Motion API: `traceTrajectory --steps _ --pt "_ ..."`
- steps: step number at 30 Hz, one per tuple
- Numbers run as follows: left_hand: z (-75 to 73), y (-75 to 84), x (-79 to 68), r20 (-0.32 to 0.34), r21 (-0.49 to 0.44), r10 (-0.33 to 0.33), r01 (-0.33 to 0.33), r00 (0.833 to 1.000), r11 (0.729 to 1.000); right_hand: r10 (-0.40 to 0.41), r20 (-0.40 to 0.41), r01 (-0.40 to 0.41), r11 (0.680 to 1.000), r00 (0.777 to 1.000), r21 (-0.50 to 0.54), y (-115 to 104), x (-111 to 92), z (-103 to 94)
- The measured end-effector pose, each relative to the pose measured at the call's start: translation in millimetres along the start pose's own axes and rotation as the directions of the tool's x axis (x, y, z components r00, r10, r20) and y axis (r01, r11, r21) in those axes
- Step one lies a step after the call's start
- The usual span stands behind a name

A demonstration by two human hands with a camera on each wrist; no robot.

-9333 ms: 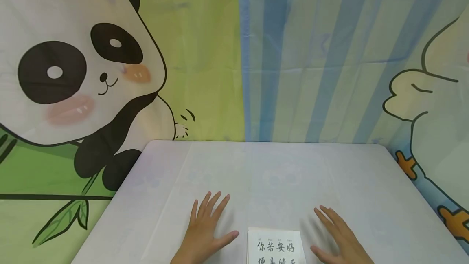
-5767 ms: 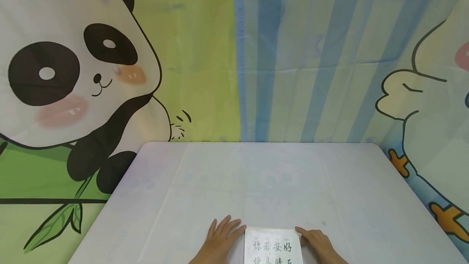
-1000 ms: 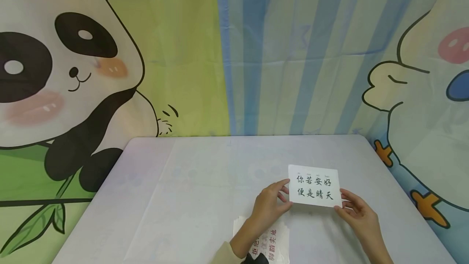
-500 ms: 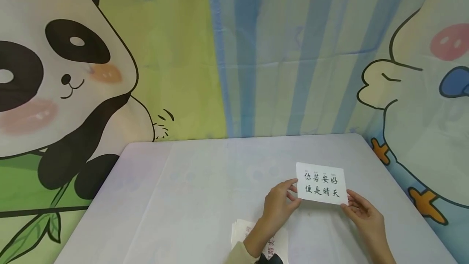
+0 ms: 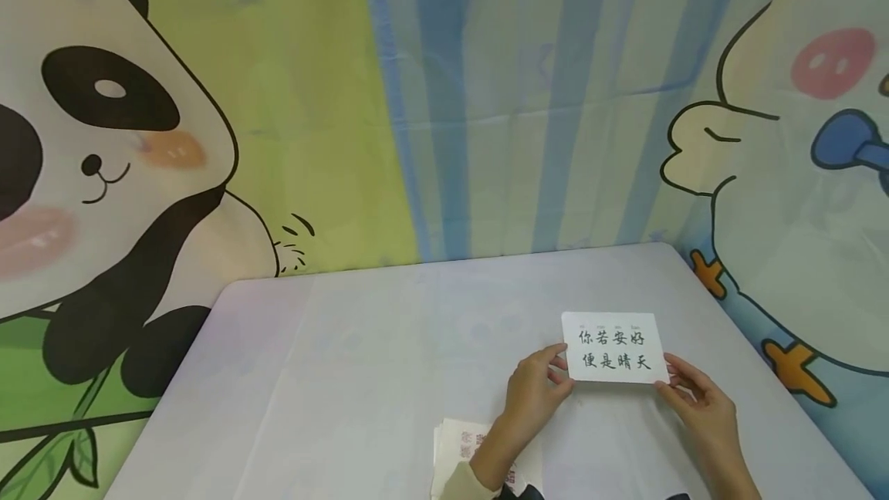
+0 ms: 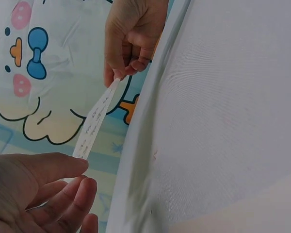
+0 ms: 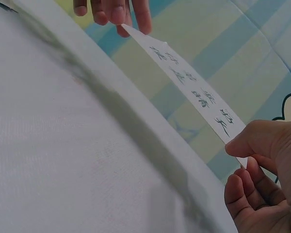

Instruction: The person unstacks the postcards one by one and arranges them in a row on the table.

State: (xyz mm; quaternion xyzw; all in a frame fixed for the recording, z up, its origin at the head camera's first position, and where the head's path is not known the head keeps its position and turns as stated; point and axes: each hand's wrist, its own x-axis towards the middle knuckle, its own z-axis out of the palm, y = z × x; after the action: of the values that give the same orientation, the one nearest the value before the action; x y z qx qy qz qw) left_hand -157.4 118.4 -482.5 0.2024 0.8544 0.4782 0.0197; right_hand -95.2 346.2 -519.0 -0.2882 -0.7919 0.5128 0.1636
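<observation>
Card (image 5: pixel 614 349), probably paper, between hands (image 5: pixel 533 392) (image 5: pixel 707 411)

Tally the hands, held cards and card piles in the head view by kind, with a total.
Hands: 2 (left hand, right hand)
Held cards: 1 (white card)
Card piles: 1 (partly covered pile, cards uncountable)
Total: 4
</observation>
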Motion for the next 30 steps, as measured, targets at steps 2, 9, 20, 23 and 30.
traceTrajectory --steps 2,9,20,23,30 --pt "0.8 -2.1 0.1 0.013 0.001 0.008 -0.008 1.0 1.0 0.022 -0.012 -0.022 1.0 1.0 0.01 1.0 0.0 1.6" --pt "5.4 -10.9 0.8 0.087 -0.023 -0.009 0.011 0.996 1.0 0.016 -0.072 -0.02 0.998 0.997 -0.057 7.2 0.3 7.2" --pt "12.0 -20.5 0.1 0.184 -0.041 -0.052 0.061 0.981 0.997 0.01 -0.063 -0.019 0.989 0.998 -0.147 16.6 2.4 10.1" --pt "11.8 -21.8 0.6 0.199 -0.048 -0.062 0.073 0.978 0.996 -0.016 -0.058 0.005 0.982 0.998 -0.187 17.7 2.2 10.5" --pt "10.6 -24.2 -0.6 0.229 -0.008 -0.057 0.06 0.972 0.998 -0.059 -0.041 0.046 0.96 0.997 -0.276 16.0 -1.2 8.8"
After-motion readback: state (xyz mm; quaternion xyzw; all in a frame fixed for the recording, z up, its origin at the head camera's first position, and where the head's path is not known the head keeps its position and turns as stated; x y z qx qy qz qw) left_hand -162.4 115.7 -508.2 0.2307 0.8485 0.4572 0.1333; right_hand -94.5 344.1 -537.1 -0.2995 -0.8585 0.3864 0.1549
